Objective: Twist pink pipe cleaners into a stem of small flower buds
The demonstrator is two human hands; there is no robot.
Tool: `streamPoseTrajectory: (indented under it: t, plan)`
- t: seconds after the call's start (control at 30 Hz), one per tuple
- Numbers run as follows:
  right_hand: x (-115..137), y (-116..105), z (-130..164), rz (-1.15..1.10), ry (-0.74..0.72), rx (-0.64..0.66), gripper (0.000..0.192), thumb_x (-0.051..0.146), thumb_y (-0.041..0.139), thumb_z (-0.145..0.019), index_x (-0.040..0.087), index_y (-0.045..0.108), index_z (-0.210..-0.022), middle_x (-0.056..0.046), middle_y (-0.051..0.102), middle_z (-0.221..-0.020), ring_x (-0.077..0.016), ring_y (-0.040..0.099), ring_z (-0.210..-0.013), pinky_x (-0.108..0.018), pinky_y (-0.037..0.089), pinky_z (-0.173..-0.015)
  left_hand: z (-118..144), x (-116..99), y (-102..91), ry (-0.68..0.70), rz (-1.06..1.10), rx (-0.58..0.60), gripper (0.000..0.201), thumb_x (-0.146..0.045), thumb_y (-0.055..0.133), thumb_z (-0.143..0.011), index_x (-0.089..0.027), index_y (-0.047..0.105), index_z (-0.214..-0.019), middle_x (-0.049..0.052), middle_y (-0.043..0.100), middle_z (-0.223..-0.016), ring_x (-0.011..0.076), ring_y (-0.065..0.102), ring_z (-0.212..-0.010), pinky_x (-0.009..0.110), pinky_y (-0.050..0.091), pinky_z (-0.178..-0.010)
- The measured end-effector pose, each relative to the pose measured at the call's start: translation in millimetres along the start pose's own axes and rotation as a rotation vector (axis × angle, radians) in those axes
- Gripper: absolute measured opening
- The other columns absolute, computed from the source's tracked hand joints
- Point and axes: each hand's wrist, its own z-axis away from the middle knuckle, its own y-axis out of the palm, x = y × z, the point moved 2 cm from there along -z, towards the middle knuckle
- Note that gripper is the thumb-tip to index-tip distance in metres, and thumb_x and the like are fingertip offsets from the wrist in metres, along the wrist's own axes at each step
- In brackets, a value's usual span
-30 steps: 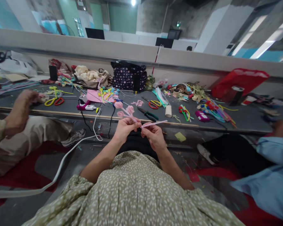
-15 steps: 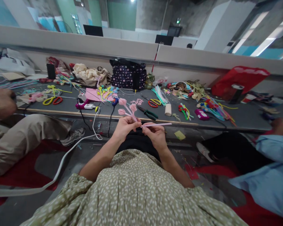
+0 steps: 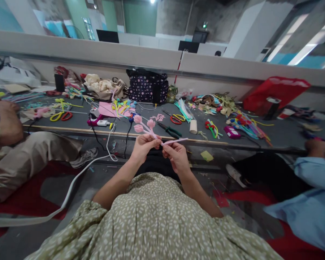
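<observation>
both hands pinched on pink pipe-cleaner flowers (image 3: 143, 126)
free stem end (image 3: 178, 140) now sits lower and shorter than a moment ago; left hand (image 3: 143, 147) grips the stems, right hand (image 3: 176, 156) pinches that end, so the wrap seems to advance.

No readable text, label, brand or number shows on anything across the cluttered bench.

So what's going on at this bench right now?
A person seated at a cluttered worktable holds a pink pipe-cleaner flower sprig in the left hand, while the right hand pinches a loose pink pipe cleaner against its stem. Pliers and scissors lie just beyond. Other people sit on either side.
</observation>
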Motion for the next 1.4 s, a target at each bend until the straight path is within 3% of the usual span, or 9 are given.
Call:
streamPoseTrajectory:
  t: [0.17, 0.3, 0.53, 0.73, 0.9, 1.17, 1.4]
  plan:
    - [2, 2, 1, 0.105, -0.143, -0.02, 0.015, 0.03, 0.075, -0.071, 0.019, 0.07, -0.08, 0.002, 0.062, -0.063, -0.0084, 0.05, -0.053, -0.021, 0.038, -0.048, 2, -1, 0.7, 0.023, -0.016, -0.004, 0.021, -0.028, 0.082, -0.061, -0.013, 0.068, -0.056, 0.003, 0.067, -0.061, 0.0103, 0.058, -0.055, 0.023, 0.046, -0.059]
    - [2, 2, 3, 0.177, -0.217, -0.054, 0.015, 0.032, 0.074, -0.073, 0.021, 0.07, -0.083, 0.002, 0.064, -0.067, -0.0102, 0.053, -0.056, -0.022, 0.039, -0.05, 3, -1, 3.2, -0.01, 0.011, -0.016, 0.021, -0.031, 0.082, -0.062, -0.014, 0.071, -0.066, 0.001, 0.063, -0.054, 0.0092, 0.053, -0.049, 0.023, 0.044, -0.053]
    - [10, -1, 10, 0.429, -0.382, -0.039, 0.012, 0.032, 0.071, -0.076, 0.022, 0.07, -0.081, -0.001, 0.066, -0.075, -0.0141, 0.058, -0.067, -0.027, 0.047, -0.064, 3, -1, 6.9, -0.058, 0.077, -0.004, 0.023, -0.031, 0.082, -0.06, -0.013, 0.069, -0.063, 0.0, 0.062, -0.053, 0.0068, 0.05, -0.045, 0.02, 0.042, -0.049]
    - [4, -2, -1, 0.083, -0.094, 0.015, 0.018, 0.035, 0.072, -0.074, 0.019, 0.066, -0.081, 0.004, 0.059, -0.058, -0.0081, 0.048, -0.047, -0.021, 0.04, -0.046, 3, 2, 4.9, -0.062, 0.081, 0.026, 0.025, -0.031, 0.083, -0.06, -0.013, 0.073, -0.076, 0.003, 0.069, -0.065, 0.0104, 0.059, -0.055, 0.022, 0.048, -0.056]
    - [3, -1, -4, -0.078, 0.086, 0.076, 0.02, 0.033, 0.075, -0.071, 0.017, 0.062, -0.075, 0.005, 0.055, -0.054, -0.0055, 0.042, -0.044, -0.018, 0.036, -0.042, 2, 4, 5.0, -0.025, 0.05, 0.037, 0.026, -0.03, 0.084, -0.059, -0.013, 0.073, -0.076, 0.004, 0.071, -0.069, 0.0119, 0.061, -0.059, 0.024, 0.05, -0.06]
    - [3, 1, 1, 0.02, -0.053, 0.034, 0.019, 0.033, 0.074, -0.073, 0.019, 0.066, -0.082, 0.004, 0.061, -0.057, -0.0066, 0.048, -0.046, -0.019, 0.039, -0.045, 3, 4, 3.0, 0.011, 0.068, 0.017, 0.021, -0.028, 0.082, -0.063, -0.014, 0.073, -0.075, 0.002, 0.068, -0.064, 0.0095, 0.058, -0.055, 0.021, 0.048, -0.058]
    - [5, 3, 6, 0.142, -0.191, -0.008, 0.015, 0.032, 0.072, -0.076, 0.02, 0.068, -0.085, 0.002, 0.064, -0.061, -0.0083, 0.053, -0.051, -0.02, 0.04, -0.048, 4, 2, 5.3, -0.048, 0.108, -0.027, 0.024, -0.03, 0.084, -0.059, -0.013, 0.071, -0.071, 0.002, 0.066, -0.062, 0.0083, 0.055, -0.051, 0.021, 0.045, -0.053]
